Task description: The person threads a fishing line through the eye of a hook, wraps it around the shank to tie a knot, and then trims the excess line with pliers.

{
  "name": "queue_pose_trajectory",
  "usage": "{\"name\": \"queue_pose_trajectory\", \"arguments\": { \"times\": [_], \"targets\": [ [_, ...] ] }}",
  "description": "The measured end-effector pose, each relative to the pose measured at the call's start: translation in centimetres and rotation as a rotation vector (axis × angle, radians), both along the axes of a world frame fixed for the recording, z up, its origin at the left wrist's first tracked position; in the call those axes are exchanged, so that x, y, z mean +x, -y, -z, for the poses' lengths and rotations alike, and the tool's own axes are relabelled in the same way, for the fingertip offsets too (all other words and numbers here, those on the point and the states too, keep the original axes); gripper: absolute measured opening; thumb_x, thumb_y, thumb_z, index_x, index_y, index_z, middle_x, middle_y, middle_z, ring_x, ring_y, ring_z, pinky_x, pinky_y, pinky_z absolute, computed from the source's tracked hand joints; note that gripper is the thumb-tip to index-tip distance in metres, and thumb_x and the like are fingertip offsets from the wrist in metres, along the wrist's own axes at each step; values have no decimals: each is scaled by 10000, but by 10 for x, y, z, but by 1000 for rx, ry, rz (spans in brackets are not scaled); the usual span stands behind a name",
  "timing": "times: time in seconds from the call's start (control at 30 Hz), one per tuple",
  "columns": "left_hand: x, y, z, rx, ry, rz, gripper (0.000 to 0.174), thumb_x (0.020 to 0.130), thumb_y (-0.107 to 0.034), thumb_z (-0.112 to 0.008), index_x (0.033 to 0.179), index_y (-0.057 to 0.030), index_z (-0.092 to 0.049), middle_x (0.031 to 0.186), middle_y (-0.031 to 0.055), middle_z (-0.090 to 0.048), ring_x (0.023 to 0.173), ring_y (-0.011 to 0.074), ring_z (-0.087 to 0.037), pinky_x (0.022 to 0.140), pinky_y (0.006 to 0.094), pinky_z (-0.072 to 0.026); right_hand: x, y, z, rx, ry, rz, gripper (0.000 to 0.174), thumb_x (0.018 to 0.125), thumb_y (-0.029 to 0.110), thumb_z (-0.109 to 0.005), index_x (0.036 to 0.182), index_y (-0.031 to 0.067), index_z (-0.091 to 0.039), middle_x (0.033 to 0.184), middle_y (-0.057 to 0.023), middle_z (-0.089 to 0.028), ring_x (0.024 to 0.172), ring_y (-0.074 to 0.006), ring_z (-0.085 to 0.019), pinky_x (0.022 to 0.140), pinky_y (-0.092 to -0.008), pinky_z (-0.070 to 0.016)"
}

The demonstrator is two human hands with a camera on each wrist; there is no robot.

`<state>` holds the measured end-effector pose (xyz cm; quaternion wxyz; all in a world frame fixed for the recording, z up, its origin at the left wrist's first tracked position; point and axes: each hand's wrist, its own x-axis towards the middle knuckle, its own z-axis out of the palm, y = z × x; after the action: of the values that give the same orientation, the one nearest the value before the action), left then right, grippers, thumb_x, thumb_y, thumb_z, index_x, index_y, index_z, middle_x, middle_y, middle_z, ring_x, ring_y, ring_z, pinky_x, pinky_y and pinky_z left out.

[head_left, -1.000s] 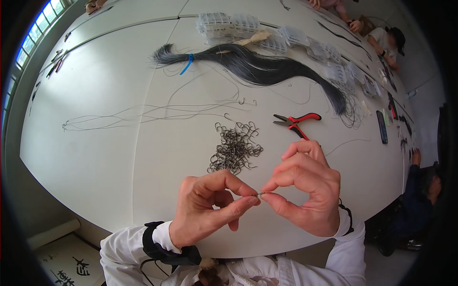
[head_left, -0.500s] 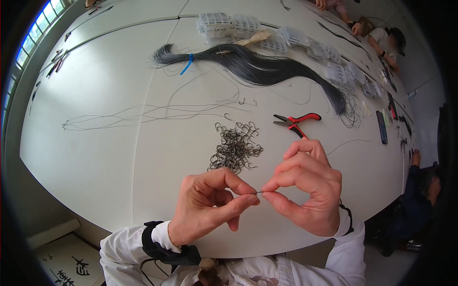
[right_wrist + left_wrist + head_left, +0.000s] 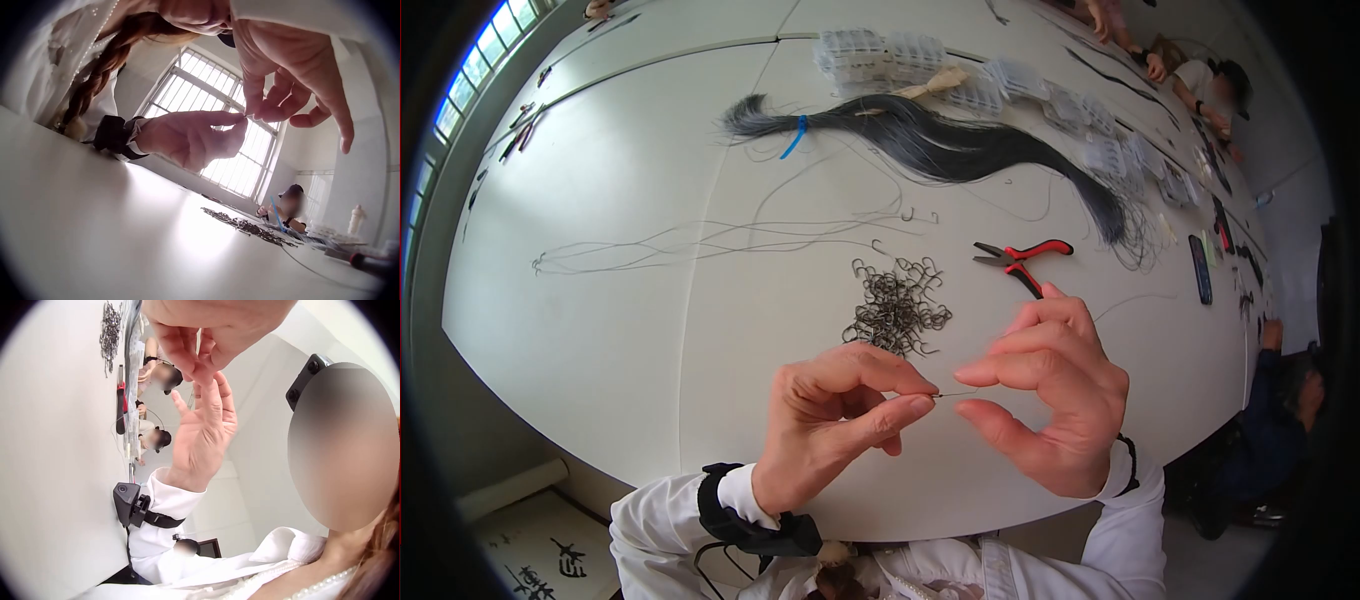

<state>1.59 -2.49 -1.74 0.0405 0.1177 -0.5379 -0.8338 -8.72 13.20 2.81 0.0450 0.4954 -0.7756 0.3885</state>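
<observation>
The left hand point(image 3: 840, 420) pinches a tiny dark piece point(image 3: 938, 396) between thumb and forefinger; what it is, the head view does not tell. From it a thin line point(image 3: 960, 393) runs right, towards the right hand point(image 3: 1050, 400). That hand is held just beside it, thumb and forefinger apart, the other fingers bent loosely. A pile of dark hooks point(image 3: 897, 305) lies on the table beyond the left hand. Past the right hand lie red-handled pliers point(image 3: 1025, 254). Both the left hand point(image 3: 212, 331) and right hand point(image 3: 203, 437) show in the left wrist view.
A long bundle of dark strands point(image 3: 940, 145) with a blue tie point(image 3: 794, 138) lies across the table point(image 3: 600, 350), before clear plastic boxes point(image 3: 850, 55). Thin lines with hooks point(image 3: 700, 235) stretch left. A phone point(image 3: 1200, 268) lies at right; other people sit around the far side.
The right thumb and forefinger have parted from their pinch beside the left fingertips, baring the thin line. The left hand has moved up slightly, still pinching the small piece.
</observation>
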Motion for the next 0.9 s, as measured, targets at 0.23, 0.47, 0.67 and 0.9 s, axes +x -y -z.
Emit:
{"name": "queue_pose_trajectory", "arguments": {
  "times": [0.23,0.47,0.67,0.9],
  "targets": [
    [0,5,0,50,85,-55,37,805,-5,-666,796,30,-670,845,110,-613,564,85,-545,374,193,-415,0,-2,8,64,136,-15,196,591,72,-796,754,110,-693,685,21,-622,716,-190,-539,699,-302,-414],
    [3,2,-1,-6,45,-23,39,783,29,-678,821,40,-684,827,113,-614,554,93,-559,370,188,-417,5,0,15,60,210,-10,179,605,92,-804,748,107,-697,698,26,-649,723,-165,-555,715,-282,-398],
    [3,2,1,-10,8,7,90,782,44,-675,871,53,-676,838,118,-621,561,103,-571,383,194,-449,5,0,14,65,255,-6,154,623,67,-784,740,112,-693,692,31,-649,728,-158,-564,718,-287,-401],
    [2,3,1,3,9,46,60,798,59,-648,857,51,-654,831,116,-618,597,102,-577,398,194,-467,5,0,16,82,265,-22,157,613,62,-776,725,111,-679,678,27,-633,712,-166,-554,712,-290,-398]
  ]
}}
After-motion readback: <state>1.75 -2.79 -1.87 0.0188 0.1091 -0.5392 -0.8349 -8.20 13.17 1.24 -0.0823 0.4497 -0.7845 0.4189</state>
